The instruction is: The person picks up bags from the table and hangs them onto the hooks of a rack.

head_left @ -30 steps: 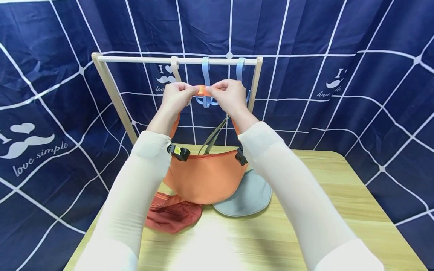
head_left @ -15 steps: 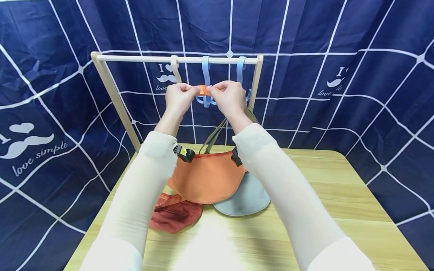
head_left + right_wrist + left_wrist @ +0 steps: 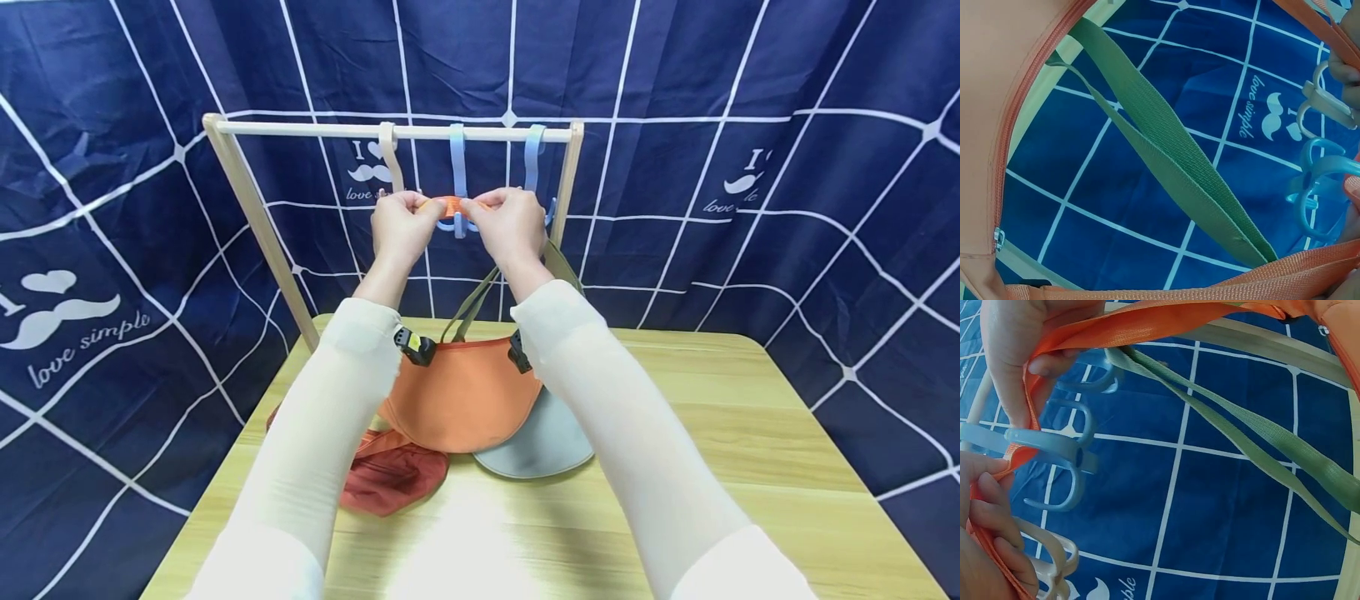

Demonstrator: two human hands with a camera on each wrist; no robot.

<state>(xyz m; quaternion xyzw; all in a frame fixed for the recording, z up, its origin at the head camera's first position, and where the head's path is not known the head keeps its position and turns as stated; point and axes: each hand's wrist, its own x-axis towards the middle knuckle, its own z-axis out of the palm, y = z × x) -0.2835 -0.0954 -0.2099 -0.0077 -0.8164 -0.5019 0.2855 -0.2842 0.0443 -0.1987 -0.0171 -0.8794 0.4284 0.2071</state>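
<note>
The left hand (image 3: 403,233) and right hand (image 3: 515,229) had fingertips pinched on the orange bag's strap (image 3: 453,206), at the middle hook (image 3: 458,158). The orange bag (image 3: 459,400) was below, near the table's (image 3: 690,400) far edge, partly covering the grey bag (image 3: 538,442).

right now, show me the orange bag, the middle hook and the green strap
Orange bag (image 3: 461,396): head view, its front panel
Middle hook (image 3: 458,158): head view, its upper stem
Green strap (image 3: 1168,137): right wrist view, its broader strand
</note>
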